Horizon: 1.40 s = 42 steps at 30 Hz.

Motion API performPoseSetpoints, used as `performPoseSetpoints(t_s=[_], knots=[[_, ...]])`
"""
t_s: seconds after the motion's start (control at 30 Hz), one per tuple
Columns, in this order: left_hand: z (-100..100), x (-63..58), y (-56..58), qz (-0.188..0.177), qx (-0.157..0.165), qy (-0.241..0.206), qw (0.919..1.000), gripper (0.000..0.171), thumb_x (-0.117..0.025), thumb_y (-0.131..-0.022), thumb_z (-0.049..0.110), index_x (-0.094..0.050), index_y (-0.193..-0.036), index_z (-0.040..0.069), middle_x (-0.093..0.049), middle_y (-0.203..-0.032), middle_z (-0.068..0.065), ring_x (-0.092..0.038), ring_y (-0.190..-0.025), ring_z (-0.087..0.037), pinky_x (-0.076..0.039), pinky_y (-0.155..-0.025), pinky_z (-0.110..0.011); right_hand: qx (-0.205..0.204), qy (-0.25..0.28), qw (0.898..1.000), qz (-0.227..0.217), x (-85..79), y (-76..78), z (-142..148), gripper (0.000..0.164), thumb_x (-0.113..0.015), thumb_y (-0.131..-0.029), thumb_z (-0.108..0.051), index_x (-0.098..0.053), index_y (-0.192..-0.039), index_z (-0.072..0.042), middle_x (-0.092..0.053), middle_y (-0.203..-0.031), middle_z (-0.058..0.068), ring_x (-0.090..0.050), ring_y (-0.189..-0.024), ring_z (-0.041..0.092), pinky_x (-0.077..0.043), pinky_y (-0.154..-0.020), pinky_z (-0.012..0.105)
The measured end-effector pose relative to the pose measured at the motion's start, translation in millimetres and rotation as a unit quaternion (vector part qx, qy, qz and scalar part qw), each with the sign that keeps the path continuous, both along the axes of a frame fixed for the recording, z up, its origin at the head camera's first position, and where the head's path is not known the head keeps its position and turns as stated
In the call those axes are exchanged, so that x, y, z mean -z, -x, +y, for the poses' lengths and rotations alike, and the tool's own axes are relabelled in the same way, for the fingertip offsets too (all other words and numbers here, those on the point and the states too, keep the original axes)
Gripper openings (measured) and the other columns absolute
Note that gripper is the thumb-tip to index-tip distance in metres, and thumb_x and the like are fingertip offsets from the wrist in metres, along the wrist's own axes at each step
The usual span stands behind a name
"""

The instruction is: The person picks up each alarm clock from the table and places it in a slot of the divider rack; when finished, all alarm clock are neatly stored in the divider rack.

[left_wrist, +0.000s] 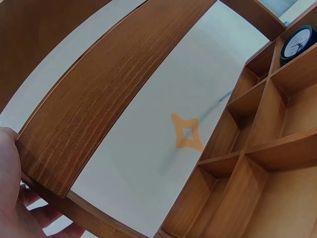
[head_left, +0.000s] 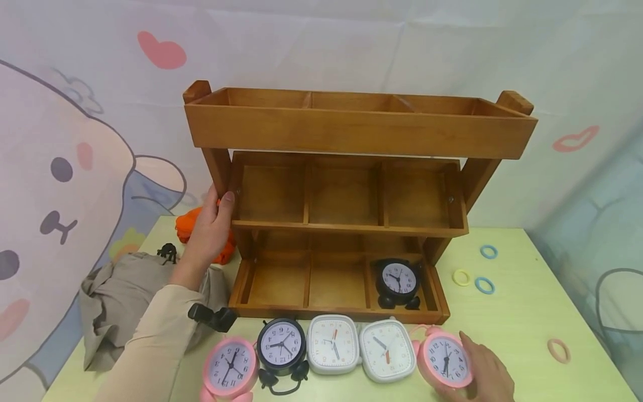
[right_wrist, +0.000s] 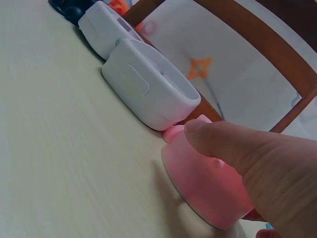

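My left hand (head_left: 208, 231) grips the left side of a three-tier wooden rack (head_left: 351, 133); in the left wrist view its fingers (left_wrist: 47, 215) curl round the wood. At the front right, my right hand (head_left: 486, 369) holds a pink alarm clock (head_left: 446, 358) by its rim. In the right wrist view, the thumb (right_wrist: 225, 141) lies against that clock's pink casing (right_wrist: 203, 183). Left of it stands a row: two white square clocks (head_left: 387, 350) (head_left: 334, 344), a black twin-bell clock (head_left: 281, 346) and another pink clock (head_left: 231, 367). A second black clock (head_left: 398, 282) occupies the bottom tier's right compartment.
Blue, yellow and pink rings lie on the table (head_left: 522, 290) to the right. Left of the rack are a grey-beige cloth (head_left: 130, 301), an orange item (head_left: 187, 223) and a small black object (head_left: 168, 253). A printed cloth backdrop (head_left: 351, 44) hangs behind.
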<state>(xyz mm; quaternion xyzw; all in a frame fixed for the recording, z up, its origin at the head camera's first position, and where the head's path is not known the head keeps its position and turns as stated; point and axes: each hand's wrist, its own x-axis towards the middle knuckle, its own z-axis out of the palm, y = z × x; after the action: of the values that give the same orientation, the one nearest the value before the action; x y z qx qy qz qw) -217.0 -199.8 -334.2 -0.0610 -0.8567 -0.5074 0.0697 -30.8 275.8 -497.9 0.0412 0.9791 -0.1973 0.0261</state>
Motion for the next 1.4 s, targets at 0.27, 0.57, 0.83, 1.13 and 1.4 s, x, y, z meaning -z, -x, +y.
performPoseSetpoints(t_s=[0.27, 0.57, 0.83, 1.13, 1.4], knots=[[1, 1.3, -0.4, 0.002, 0.001, -0.002, 1.0000, 0.066, -0.028, -0.103, 0.055, -0.003, -0.159, 0.031, -0.015, -0.165, -0.008, -0.022, -0.149, -0.040, -0.019, -0.116, -0.067, 0.066, 0.037, 0.991, -0.113, -5.0, 2.8, -8, 0.133, -0.075, -0.059, -0.077, -0.020, -0.154, -0.002, -0.037, -0.149, 0.027, -0.034, -0.132, 0.049, -0.027, -0.107, 0.073], [0, 2.2, 0.8, 0.013, 0.003, -0.003, 0.9999, 0.062, -0.029, -0.105, 0.051, -0.006, -0.159, 0.030, -0.018, -0.164, -0.008, -0.023, -0.148, -0.039, -0.019, -0.117, -0.066, 0.096, 0.076, 0.985, -0.124, -4.4, 5.5, -6, 0.135, -0.080, -0.053, -0.076, -0.027, -0.151, 0.000, -0.046, -0.142, 0.028, -0.049, -0.122, 0.045, -0.042, -0.101, 0.066], [0, 3.2, 2.3, 0.020, 0.014, -0.019, 0.9995, 0.059, -0.031, -0.107, 0.042, -0.006, -0.159, 0.031, -0.020, -0.163, -0.010, -0.025, -0.147, -0.038, -0.019, -0.118, -0.063, 0.091, 0.088, 0.985, -0.113, -25.3, 0.8, 11, 0.126, -0.082, -0.062, -0.066, -0.023, -0.151, 0.001, -0.042, -0.144, 0.030, -0.049, -0.121, 0.044, -0.043, -0.099, 0.065], [0, 1.0, 1.0, 0.029, 0.006, -0.015, 0.9994, 0.059, -0.031, -0.106, 0.044, -0.009, -0.159, 0.029, -0.022, -0.163, -0.010, -0.027, -0.147, -0.038, -0.021, -0.118, -0.063, 0.010, 0.132, 0.991, -0.020, -82.8, 8.1, -16, 0.105, -0.081, -0.074, -0.055, -0.027, -0.151, -0.008, -0.043, -0.145, 0.018, -0.045, -0.124, 0.035, -0.043, -0.099, 0.066], [0, 1.3, 0.9, 0.032, 0.007, -0.020, 0.9993, 0.060, -0.031, -0.106, 0.044, -0.010, -0.159, 0.027, -0.023, -0.162, -0.012, -0.027, -0.147, -0.038, -0.021, -0.118, -0.063, -0.116, 0.167, 0.970, 0.136, -99.6, 46.2, -60, 0.088, -0.089, -0.071, -0.033, -0.043, -0.143, -0.012, -0.056, -0.130, 0.001, -0.051, -0.109, 0.010, -0.051, -0.091, 0.032]])
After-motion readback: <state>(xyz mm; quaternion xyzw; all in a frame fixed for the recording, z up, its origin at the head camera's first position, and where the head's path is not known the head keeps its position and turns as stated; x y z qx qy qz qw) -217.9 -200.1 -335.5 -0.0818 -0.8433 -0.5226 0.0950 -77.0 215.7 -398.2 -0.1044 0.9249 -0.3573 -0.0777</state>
